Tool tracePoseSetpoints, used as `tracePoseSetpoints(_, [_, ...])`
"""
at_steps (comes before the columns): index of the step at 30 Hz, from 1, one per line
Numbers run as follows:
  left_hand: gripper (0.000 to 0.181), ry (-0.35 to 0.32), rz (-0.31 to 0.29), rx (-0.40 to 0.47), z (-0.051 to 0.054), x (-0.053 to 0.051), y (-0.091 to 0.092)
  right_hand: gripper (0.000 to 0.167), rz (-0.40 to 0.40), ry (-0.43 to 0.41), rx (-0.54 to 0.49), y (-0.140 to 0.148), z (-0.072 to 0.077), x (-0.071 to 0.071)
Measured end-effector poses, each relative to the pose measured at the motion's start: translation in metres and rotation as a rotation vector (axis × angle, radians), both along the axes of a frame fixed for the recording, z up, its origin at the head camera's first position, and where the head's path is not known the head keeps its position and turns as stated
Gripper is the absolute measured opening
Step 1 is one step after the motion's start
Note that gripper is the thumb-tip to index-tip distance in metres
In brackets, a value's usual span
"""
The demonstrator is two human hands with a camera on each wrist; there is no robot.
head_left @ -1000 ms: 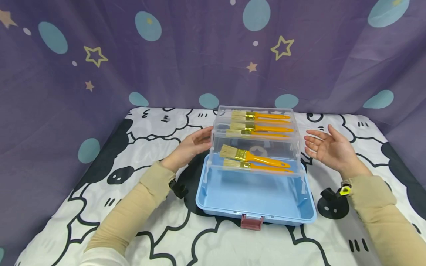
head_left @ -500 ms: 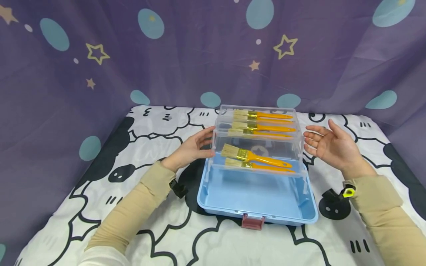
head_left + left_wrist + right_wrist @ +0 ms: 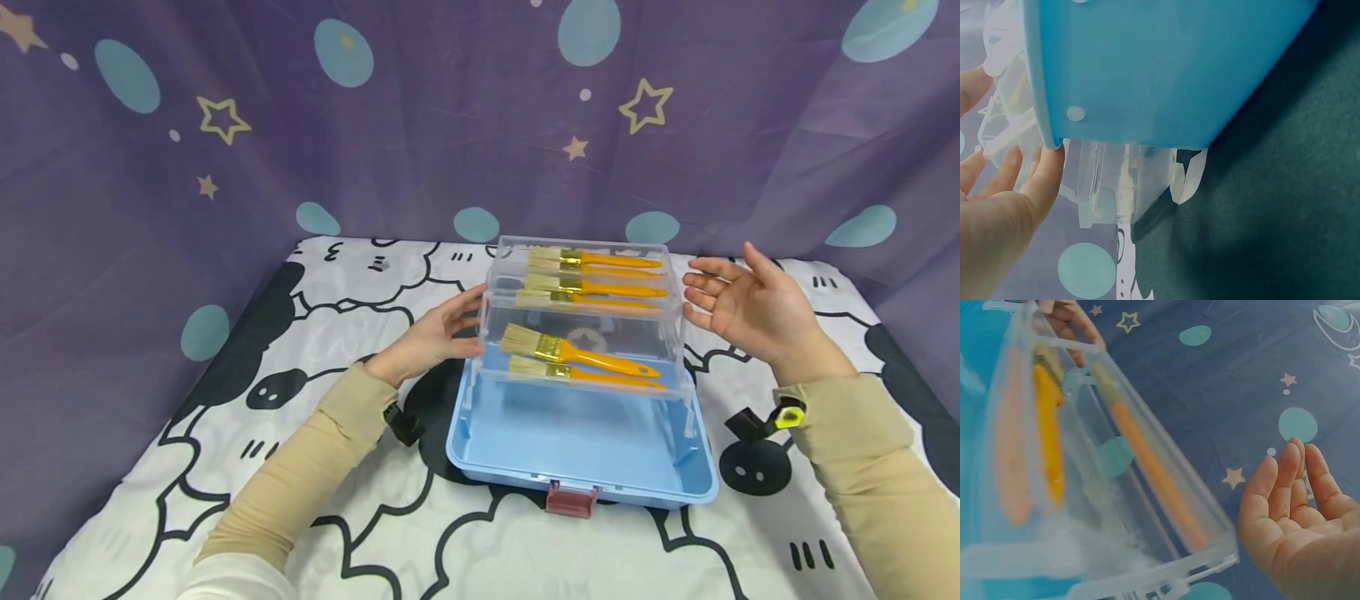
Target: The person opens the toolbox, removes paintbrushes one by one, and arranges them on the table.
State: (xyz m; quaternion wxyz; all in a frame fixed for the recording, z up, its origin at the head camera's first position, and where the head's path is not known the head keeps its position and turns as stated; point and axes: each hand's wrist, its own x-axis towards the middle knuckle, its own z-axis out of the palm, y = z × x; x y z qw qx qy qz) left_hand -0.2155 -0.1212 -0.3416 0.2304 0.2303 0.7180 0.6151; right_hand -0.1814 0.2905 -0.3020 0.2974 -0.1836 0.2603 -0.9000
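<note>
An opened light-blue storage box (image 3: 577, 429) stands in the middle of the head view, a pinkish latch (image 3: 572, 502) at its front. Stepped clear plastic trays (image 3: 491, 329) rise above its back half. Paintbrushes with yellow handles lie in them, one brush (image 3: 603, 362) in the lower tray and others (image 3: 618, 291) higher up. My left hand (image 3: 429, 340) touches the trays' left end with relaxed fingers; the left wrist view shows its fingertips near the blue rim (image 3: 1041, 94). Palm up, my right hand (image 3: 761, 312) hovers off the trays' right end, apart from them, holding nothing.
A white cloth (image 3: 360, 467) with black cartoon sheep covers the table. Behind it and at the sides hangs a purple curtain (image 3: 450, 142) with stars and teal ovals. Black wrist cameras (image 3: 403, 425) are strapped to both sleeves.
My right hand has risen slightly, still beside the trays. My left thumb has come up against the trays' left end. Box and brushes stay put; the view has shifted a little.
</note>
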Motion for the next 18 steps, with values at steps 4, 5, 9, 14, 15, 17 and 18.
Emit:
tracePoseSetpoints(4, [0.087,0.0,0.002,-0.001,-0.001,0.0,0.0,0.073,0.035,0.021,-0.023,-0.001,0.01,-0.006])
tracePoseSetpoints(5, [0.087,0.001,0.002,-0.001,-0.001,0.0,0.0,0.072,0.027,0.016,-0.01,-0.002,0.013,-0.007])
tracePoseSetpoints(9, [0.087,0.002,0.005,0.001,-0.001,0.001,0.0,0.066,-0.028,-0.001,0.073,-0.005,0.025,-0.015])
tracePoseSetpoints(14, [0.087,0.005,0.005,0.001,-0.002,0.001,0.0,0.062,-0.046,0.014,0.155,-0.008,0.039,-0.03])
tracePoseSetpoints(15, [0.087,0.007,0.005,0.0,-0.002,0.001,0.0,0.061,-0.045,0.022,0.175,-0.008,0.041,-0.033])
tracePoseSetpoints(17, [0.087,0.011,0.003,0.0,-0.002,0.001,0.0,0.059,-0.048,0.036,0.222,-0.008,0.046,-0.039])
tracePoseSetpoints(18, [0.088,0.013,0.003,0.001,-0.001,0.001,0.0,0.058,-0.054,0.05,0.254,-0.008,0.048,-0.042])
